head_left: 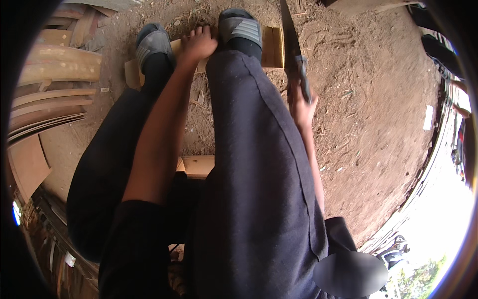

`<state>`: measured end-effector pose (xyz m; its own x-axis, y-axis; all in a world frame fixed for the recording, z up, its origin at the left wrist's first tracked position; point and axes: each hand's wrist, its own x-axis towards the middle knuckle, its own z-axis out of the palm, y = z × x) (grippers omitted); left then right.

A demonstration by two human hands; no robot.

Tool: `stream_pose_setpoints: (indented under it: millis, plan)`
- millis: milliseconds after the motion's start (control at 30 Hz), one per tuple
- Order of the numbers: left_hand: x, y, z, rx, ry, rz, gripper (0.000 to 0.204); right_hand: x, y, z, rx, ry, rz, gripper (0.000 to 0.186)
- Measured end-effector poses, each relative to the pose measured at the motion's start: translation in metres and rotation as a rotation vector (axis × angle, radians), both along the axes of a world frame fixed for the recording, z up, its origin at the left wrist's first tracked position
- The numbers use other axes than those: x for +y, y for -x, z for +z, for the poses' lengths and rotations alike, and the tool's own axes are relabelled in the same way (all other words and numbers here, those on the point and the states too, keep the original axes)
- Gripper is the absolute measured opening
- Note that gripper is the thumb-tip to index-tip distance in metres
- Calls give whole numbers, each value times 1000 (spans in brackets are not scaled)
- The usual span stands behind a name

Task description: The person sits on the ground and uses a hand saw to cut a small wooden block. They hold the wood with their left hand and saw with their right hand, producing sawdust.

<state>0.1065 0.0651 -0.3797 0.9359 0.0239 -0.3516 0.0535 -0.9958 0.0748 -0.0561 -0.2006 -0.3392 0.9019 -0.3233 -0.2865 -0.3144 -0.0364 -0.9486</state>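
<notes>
Right hand [302,103] wrapped round handle of saw [292,37]; left hand [200,45] palm-down on board [273,47], cannot tell how tightly. Board toward far edge of dirt ground [368,99], sandals [240,29] on it, right end beside saw. Best, likely: feet pressing firmly, saw upright, long even strokes, left hand well clear.

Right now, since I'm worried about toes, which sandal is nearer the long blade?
The right-foot sandal: it is between the left hand and the long blade, while the left-foot sandal is beyond that hand, farther off.
</notes>
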Motion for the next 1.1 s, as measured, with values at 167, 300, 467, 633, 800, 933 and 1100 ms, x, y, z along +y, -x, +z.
stream_pose_setpoints:
  millis: [167, 300, 467, 633, 800, 933, 1100]
  plan:
    - [2, 4, -5, -22, -1, -51, 50, -34, 183, -25, -64, 180, 88, 16]
    - [3, 1, -6, -18, 31, -28, 50, -32, 193, -12, -150, 193, 123, 16]
    - [-4, -1, 6, 32, 19, -46, 51, -10, 50, -21, -133, 68, 14, 27]
    - [2, -2, 4, 12, 36, -32, 53, -5, 20, -8, -93, 61, 63, 22]
    - [3, 4, -2, -12, 22, -57, 53, -30, 186, -28, -130, 237, 118, 18]
    - [-1, 1, 4, 23, 20, -50, 53, -35, 173, -35, -171, 221, 158, 19]
    - [2, 0, -8, -52, -63, -95, 53, 3, 44, 2, -172, 134, 33, 19]
